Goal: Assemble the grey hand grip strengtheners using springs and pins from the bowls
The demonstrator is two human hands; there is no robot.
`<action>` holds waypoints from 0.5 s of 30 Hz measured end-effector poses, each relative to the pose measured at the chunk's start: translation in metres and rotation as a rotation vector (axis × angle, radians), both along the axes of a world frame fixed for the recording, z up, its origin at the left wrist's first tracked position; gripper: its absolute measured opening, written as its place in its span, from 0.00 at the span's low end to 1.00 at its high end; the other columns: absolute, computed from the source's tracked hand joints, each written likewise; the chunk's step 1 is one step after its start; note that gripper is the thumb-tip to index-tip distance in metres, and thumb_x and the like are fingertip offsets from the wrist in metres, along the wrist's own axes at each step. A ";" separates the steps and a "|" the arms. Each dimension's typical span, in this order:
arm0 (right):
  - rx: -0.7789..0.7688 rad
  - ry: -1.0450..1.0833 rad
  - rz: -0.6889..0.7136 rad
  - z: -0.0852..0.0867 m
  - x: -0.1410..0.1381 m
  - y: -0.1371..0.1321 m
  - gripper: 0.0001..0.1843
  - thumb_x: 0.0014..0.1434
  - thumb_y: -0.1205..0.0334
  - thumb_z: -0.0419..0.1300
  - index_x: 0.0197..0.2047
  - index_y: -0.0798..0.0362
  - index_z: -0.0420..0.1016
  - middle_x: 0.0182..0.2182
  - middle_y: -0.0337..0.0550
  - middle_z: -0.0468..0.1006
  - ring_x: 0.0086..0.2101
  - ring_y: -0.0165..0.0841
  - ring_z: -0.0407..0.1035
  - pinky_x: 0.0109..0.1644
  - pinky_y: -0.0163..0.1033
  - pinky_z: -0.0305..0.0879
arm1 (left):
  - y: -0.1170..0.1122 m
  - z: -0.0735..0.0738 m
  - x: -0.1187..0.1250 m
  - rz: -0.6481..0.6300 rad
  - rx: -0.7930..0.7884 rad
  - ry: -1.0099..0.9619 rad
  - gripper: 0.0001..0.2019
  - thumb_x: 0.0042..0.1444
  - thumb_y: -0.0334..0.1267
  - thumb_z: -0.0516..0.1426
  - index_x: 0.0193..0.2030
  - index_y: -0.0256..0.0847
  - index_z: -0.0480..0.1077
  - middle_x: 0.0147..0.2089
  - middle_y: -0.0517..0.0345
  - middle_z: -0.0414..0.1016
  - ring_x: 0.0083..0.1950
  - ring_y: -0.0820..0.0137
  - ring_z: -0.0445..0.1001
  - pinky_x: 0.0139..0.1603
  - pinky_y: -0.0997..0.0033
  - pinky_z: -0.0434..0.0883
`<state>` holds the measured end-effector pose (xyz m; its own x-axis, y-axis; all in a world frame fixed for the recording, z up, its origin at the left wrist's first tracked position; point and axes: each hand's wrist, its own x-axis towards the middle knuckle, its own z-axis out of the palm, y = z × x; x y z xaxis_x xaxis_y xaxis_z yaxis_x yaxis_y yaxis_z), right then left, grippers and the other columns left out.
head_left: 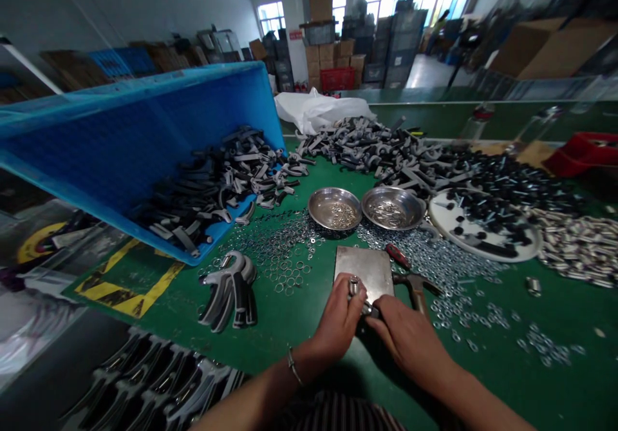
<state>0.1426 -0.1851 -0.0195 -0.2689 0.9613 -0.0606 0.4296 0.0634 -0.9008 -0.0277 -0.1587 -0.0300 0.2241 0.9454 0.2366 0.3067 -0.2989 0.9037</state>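
Above the green table, my left hand (338,318) is closed around a small shiny metal sleeve (355,284), its open end facing up. My right hand (410,337) pinches a small black piece (373,312) close against the left fingers; a bit of metal shows between the two hands, and the fingers partly hide how the pieces meet. Just beyond the hands lies a flat metal plate (362,265). A hammer (416,289) rests at its right, beside a red-handled tool (398,256).
A blue crate (193,244) lies tipped at left, with grey-black handles spilling out. Two steel bowls (316,215) (393,192) hold small metal parts. Several handles (234,292) sit stacked left of my hands. Loose nuts (449,283), a white tray (441,215) of black knobs and metal sleeves (579,244) spread right.
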 end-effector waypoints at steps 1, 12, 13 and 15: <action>-0.029 0.032 -0.022 -0.002 -0.001 -0.001 0.24 0.63 0.37 0.55 0.34 0.51 0.68 0.30 0.43 0.71 0.31 0.34 0.66 0.33 0.36 0.64 | 0.000 -0.001 0.000 0.024 -0.008 -0.006 0.08 0.70 0.38 0.45 0.45 0.41 0.63 0.44 0.53 0.67 0.46 0.67 0.69 0.50 0.66 0.68; -0.541 0.482 -0.015 -0.009 -0.003 -0.011 0.29 0.65 0.32 0.45 0.36 0.50 0.66 0.17 0.29 0.63 0.13 0.24 0.47 0.15 0.31 0.47 | 0.020 0.018 0.009 -0.214 0.105 0.280 0.07 0.69 0.37 0.46 0.45 0.39 0.64 0.46 0.51 0.68 0.46 0.65 0.69 0.50 0.64 0.69; -0.599 0.484 -0.003 -0.010 -0.003 -0.011 0.31 0.66 0.31 0.39 0.37 0.50 0.66 0.14 0.27 0.59 0.12 0.24 0.42 0.14 0.31 0.44 | 0.029 0.019 0.013 -0.288 0.114 0.385 0.07 0.68 0.37 0.48 0.45 0.39 0.64 0.45 0.51 0.68 0.45 0.64 0.70 0.48 0.64 0.70; -0.541 0.365 0.016 -0.014 0.002 -0.008 0.31 0.67 0.33 0.38 0.38 0.50 0.68 0.14 0.28 0.60 0.12 0.26 0.45 0.17 0.32 0.50 | 0.052 0.017 0.019 -0.413 0.159 0.600 0.07 0.66 0.37 0.50 0.44 0.38 0.66 0.44 0.50 0.70 0.43 0.62 0.71 0.47 0.62 0.70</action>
<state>0.1450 -0.1931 -0.0336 -0.3780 0.8164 -0.4367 0.0930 -0.4358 -0.8952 -0.0084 -0.1070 -0.0131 0.6877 0.7206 0.0890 0.5680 -0.6103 0.5522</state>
